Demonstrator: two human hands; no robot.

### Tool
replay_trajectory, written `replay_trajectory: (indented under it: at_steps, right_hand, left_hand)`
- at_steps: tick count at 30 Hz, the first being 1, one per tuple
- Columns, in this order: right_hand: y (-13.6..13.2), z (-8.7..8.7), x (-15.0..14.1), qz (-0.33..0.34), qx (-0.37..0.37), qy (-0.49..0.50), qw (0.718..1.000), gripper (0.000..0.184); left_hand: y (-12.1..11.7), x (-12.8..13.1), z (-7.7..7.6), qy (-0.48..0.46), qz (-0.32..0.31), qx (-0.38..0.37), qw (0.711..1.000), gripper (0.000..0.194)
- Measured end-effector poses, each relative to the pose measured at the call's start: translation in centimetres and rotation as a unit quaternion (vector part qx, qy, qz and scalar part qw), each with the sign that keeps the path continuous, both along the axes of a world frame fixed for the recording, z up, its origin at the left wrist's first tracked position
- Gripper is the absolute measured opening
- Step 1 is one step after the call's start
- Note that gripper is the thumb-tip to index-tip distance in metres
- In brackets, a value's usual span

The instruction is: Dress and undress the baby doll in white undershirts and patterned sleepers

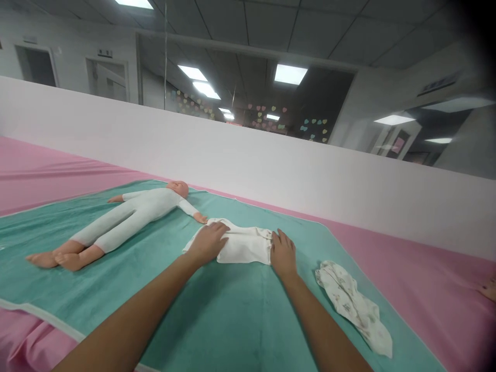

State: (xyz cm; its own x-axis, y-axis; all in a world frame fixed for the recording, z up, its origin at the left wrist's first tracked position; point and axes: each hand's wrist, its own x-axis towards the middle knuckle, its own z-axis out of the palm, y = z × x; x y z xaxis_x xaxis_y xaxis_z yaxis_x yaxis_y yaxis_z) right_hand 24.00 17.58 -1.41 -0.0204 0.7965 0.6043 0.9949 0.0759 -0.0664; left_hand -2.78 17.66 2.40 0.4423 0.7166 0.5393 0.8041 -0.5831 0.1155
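Observation:
A white baby garment (246,247), partly folded, lies flat on a teal cloth (232,315). My left hand (209,243) rests on its left part, palm down with the fingers stretched out over the fabric. At the right edge of the garment is my right hand (283,254), its fingers laid along the border, with some of the fingertips hard to make out. To the left, a baby doll (143,209) in a white suit lies on its back, one arm reaching close to the garment's upper left corner.
A crumpled white printed garment (354,305) lies to the right on the teal cloth. Pink sheeting (418,258) extends beyond the cloth. A low white wall (271,165) runs behind, with glass above it. Something skin-toned (490,289), possibly a hand, shows at the far right edge.

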Motion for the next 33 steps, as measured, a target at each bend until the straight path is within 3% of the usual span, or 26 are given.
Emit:
replay_trajectory:
  at_steps: [3,6,9,11,16,20,24,29,33]
  right_hand:
    - [-1.8,-0.1,-2.1,0.063,-0.034,-0.030,0.997,0.041]
    - [-3.7,-0.3,-2.6,0.142,-0.121,-0.011,0.982,0.042]
    - [-4.9,-0.1,-1.1,0.208,-0.202,0.036,0.956,0.047]
    - [-5.0,0.0,0.5,0.224,-0.217,0.063,0.948,0.044]
    - [-3.9,0.4,2.7,0.223,-0.148,0.056,0.962,0.024]
    - [-3.8,0.5,2.1,0.209,-0.094,-0.002,0.973,0.026]
    - [-4.5,0.9,1.2,0.177,-0.059,-0.053,0.981,0.031]
    - [-5.8,1.7,0.2,0.150,-0.107,-0.058,0.981,0.031]
    - [-6.3,2.0,-0.1,0.154,-0.146,-0.054,0.976,0.035]
  left_hand:
    - [-1.2,1.7,-1.0,0.031,-0.119,-0.077,0.989,0.055]
    - [-1.5,2.2,-2.1,0.061,-0.145,-0.137,0.978,0.075]
    - [-0.9,1.2,-2.6,0.065,-0.131,-0.162,0.976,0.062]
    - [-0.2,0.5,-2.6,0.059,-0.134,-0.157,0.977,0.049]
    - [0.3,0.4,-2.1,0.074,-0.108,-0.133,0.982,0.035]
    - [-0.2,1.1,-1.5,0.082,-0.064,-0.130,0.986,0.020]
    - [-0.9,1.3,-0.6,0.032,-0.061,-0.153,0.986,0.021]
    - [-1.6,1.3,0.1,0.021,-0.076,-0.156,0.985,0.019]
    - [-1.8,1.5,0.0,0.021,-0.053,-0.163,0.985,0.030]
